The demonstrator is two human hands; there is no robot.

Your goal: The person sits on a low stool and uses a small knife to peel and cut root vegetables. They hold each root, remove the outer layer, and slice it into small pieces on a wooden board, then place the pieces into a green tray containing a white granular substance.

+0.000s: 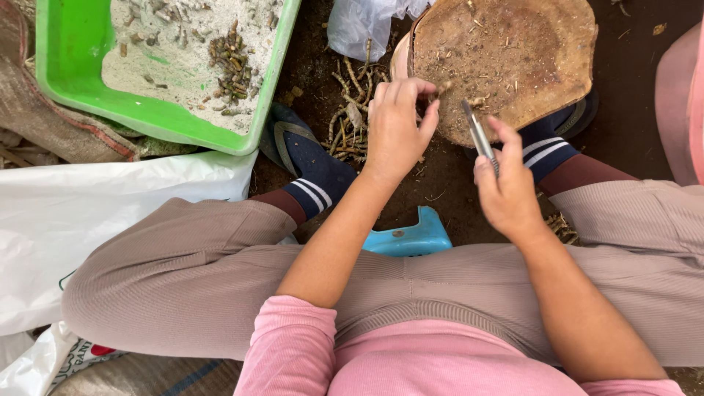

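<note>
A small stem piece (442, 88) is pinched between the thumb and fingertips of the left hand (396, 128), held against the near edge of a round wooden block (513, 51) just beyond both hands. The right hand (506, 191), beside the left, is closed around a slim metal blade (477, 132) whose tip points toward the piece. Cut stems (352, 117) lie under the left hand, and a green tray (73, 59) of sandy material sits farther left.

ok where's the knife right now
In the head view the knife is right of centre, gripped in the right hand, blade over the near edge of the wooden block.
</note>
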